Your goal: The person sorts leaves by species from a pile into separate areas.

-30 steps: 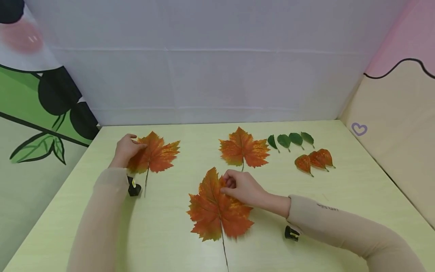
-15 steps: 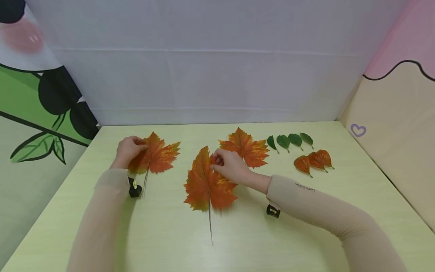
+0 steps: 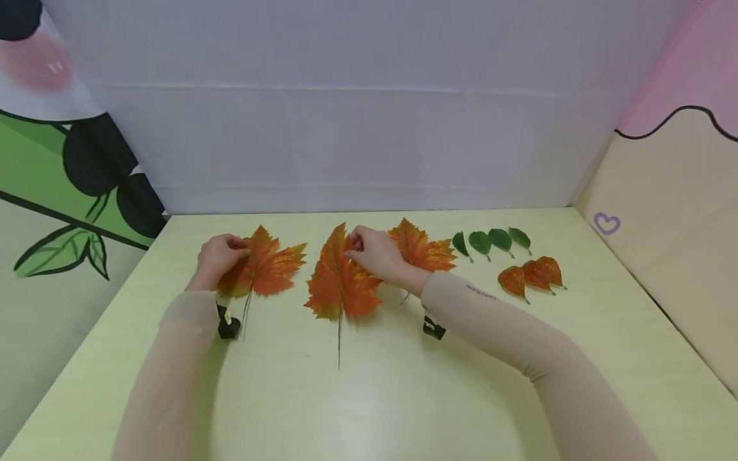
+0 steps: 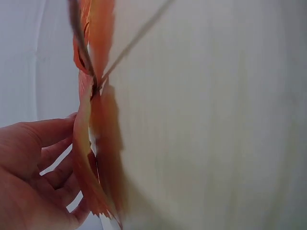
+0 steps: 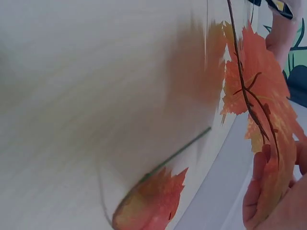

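My left hand (image 3: 220, 259) pinches the left edge of an orange artificial maple leaf (image 3: 270, 264) lying at the table's far left. In the left wrist view, that leaf (image 4: 85, 167) shows edge-on, its thin stem running over the tabletop. Between finger and thumb, my right hand (image 3: 379, 255) holds a second maple leaf (image 3: 336, 282) by its upper right edge. This leaf is tilted, with the stem pointing towards me; its underside (image 5: 264, 91) fills the right of the right wrist view. A third maple leaf (image 3: 425, 251) lies behind my right hand, partly hidden by it.
Several small green leaves (image 3: 480, 242) lie in a row at the back right. Nearer me are several small orange leaves (image 3: 512, 280), overlapping. A pale cloth wall (image 3: 369, 147) rises behind the table (image 3: 369, 403).
My right hand has carried the second maple leaf away from me and slightly left, from the table's middle to between the other two. My left hand has stayed at its leaf, with its fingers shifting slightly.
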{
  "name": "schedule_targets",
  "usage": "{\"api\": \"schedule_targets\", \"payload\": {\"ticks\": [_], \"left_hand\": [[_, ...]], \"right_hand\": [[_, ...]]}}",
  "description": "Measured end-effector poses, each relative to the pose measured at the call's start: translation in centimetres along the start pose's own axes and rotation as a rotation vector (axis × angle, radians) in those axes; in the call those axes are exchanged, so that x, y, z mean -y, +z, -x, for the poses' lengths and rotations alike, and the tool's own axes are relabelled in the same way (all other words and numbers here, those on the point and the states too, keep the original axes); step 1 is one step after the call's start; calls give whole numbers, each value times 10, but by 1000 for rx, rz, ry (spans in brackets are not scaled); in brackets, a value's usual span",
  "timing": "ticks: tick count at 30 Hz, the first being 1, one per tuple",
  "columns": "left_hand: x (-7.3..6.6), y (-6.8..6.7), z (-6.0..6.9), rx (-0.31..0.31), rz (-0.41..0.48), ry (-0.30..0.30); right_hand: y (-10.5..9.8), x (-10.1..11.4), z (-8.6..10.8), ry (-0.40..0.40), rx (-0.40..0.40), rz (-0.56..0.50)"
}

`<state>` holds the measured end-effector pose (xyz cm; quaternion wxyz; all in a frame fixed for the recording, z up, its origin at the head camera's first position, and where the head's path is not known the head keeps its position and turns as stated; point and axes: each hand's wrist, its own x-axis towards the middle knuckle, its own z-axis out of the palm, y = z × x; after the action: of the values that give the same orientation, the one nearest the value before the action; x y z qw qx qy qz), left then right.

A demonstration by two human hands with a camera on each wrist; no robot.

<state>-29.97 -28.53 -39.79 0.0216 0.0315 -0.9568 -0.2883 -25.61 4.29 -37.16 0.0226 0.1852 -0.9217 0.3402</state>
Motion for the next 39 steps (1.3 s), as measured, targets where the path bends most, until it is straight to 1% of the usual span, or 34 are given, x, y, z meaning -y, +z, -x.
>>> {"api": "schedule_targets", "payload": {"ticks": [7, 10, 15, 19, 25, 32, 35, 39], "left_hand": [[-1, 1, 0, -5, -61, 0], [-1, 1, -1, -4, -66, -2], [-2, 0, -2, -1, -67, -6], [-3, 1, -2, 8, -65, -13], [-5, 2, 0, 23, -62, -33], [-6, 2, 0, 25, -57, -34], [-6, 3, -2, 28, -53, -30], [-5, 6, -3, 31, -50, -19]], "right_hand": [[-2, 1, -24, 60, -3, 93], [-3, 1, -32, 86, -1, 121], [-1, -2, -45, 124, 30, 168], [2, -8, -53, 168, 60, 214], [6, -15, -61, 212, 101, 269], [12, -16, -65, 203, 165, 357], [15, -18, -66, 209, 168, 394], [17, -23, -65, 232, 155, 416]]}}
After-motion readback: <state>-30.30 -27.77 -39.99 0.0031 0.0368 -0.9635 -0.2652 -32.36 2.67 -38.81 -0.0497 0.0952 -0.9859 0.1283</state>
